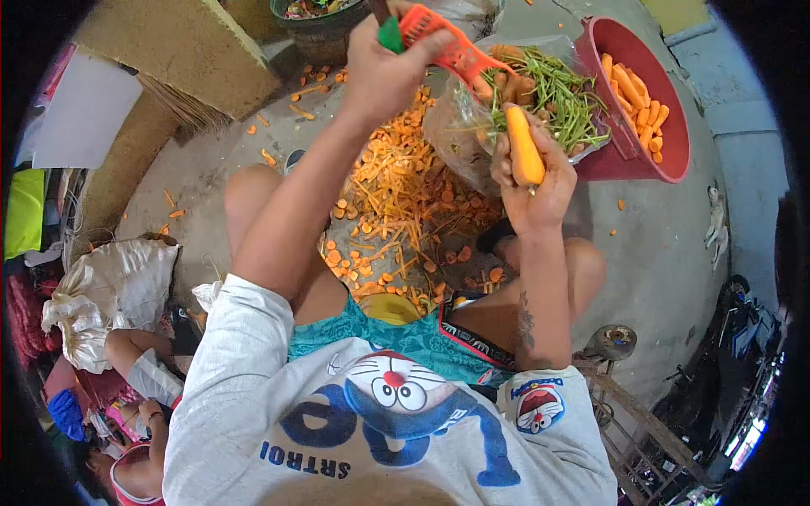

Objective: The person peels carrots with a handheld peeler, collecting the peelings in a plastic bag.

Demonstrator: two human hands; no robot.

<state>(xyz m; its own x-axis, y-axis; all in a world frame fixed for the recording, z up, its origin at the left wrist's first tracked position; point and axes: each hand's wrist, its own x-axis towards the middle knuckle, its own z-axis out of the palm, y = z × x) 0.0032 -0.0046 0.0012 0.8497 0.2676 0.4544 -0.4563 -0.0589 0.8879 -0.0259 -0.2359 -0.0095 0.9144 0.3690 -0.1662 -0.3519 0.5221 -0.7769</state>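
At the top centre of the frame my left hand (384, 72) is clenched around an orange peeler (447, 42). My right hand (531, 181), right of centre, grasps a carrot (523, 145) upright, just below a clear bag of carrots and green stems (540, 93), beside the red basin (666, 126) at upper right.

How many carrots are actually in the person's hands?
1: a long orange carrot in the right hand; the left hand holds only a red plastic peeler. Fingers may hide more.
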